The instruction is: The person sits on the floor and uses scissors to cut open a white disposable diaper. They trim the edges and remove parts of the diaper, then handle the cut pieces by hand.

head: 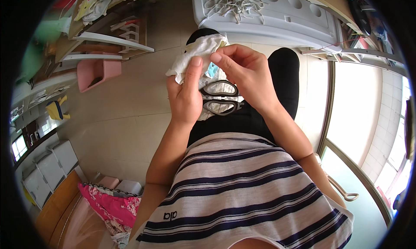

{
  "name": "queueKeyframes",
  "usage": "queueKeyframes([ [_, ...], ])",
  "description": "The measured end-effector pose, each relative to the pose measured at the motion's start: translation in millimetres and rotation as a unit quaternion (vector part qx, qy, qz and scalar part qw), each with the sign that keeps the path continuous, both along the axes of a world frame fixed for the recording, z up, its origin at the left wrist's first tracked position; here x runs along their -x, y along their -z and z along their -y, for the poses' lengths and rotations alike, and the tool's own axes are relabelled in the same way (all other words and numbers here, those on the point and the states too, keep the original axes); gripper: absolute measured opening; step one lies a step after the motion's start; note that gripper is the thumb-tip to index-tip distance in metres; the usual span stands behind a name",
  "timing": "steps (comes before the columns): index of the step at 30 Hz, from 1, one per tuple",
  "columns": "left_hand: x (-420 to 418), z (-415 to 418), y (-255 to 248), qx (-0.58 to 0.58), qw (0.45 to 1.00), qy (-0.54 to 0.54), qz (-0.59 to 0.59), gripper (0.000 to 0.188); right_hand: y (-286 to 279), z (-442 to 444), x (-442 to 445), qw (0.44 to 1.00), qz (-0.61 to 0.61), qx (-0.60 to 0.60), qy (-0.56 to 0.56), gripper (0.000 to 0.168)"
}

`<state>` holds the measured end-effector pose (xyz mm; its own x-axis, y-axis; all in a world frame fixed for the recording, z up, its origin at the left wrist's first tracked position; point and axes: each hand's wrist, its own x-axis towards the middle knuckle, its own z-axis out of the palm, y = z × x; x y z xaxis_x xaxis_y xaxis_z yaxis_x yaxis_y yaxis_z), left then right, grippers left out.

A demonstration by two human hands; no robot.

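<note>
A crumpled white cloth [199, 46] is held up above my knees, between both hands. My left hand [186, 101] grips its lower left part, thumb lying on top. At the cloth's right side, the thumb and forefinger of my right hand [252, 73] are pinched together on its edge. A light blue patch [212, 70] shows just below the cloth. On my lap, between my wrists, lies what looks like a pair of swimming goggles [221, 88] with dark rims. Pale striped fabric [205, 114] is under them, partly hidden by my left hand.
Ahead stands a light grey plastic surface [273, 23] with a tangle of white cords [239, 5]. Shelving [110, 40] and a pink bin [112, 70] are at the left. A framed glass door [328, 112] is on the right. Bright pink fabric [110, 203] lies at the lower left.
</note>
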<state>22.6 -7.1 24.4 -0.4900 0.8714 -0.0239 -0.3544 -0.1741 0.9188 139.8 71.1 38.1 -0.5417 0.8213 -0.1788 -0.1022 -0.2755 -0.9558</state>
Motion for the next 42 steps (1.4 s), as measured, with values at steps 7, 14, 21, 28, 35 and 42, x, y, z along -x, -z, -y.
queueKeyframes([
  [7,5,4,3,0.027,0.999,0.001,-0.035,0.024,-5,3,-6,0.997,0.072,0.021,-0.011,0.018],
  [14,14,-2,5,0.037,0.993,0.022,0.109,0.035,3,5,-9,0.999,0.008,0.047,0.025,0.016],
  [21,10,-6,0,0.024,0.981,0.054,0.187,0.034,0,9,-2,0.997,-0.019,0.075,-0.015,0.02],
  [28,7,-8,1,0.044,0.988,0.064,0.136,0.04,1,15,4,0.995,-0.041,0.082,-0.029,0.025],
  [35,6,-6,-3,0.067,0.991,0.079,0.084,0.048,4,18,6,0.997,-0.026,0.069,-0.004,0.02],
  [42,8,-11,1,0.019,0.984,0.027,0.176,0.039,7,15,3,0.997,-0.039,0.067,0.011,0.018],
])
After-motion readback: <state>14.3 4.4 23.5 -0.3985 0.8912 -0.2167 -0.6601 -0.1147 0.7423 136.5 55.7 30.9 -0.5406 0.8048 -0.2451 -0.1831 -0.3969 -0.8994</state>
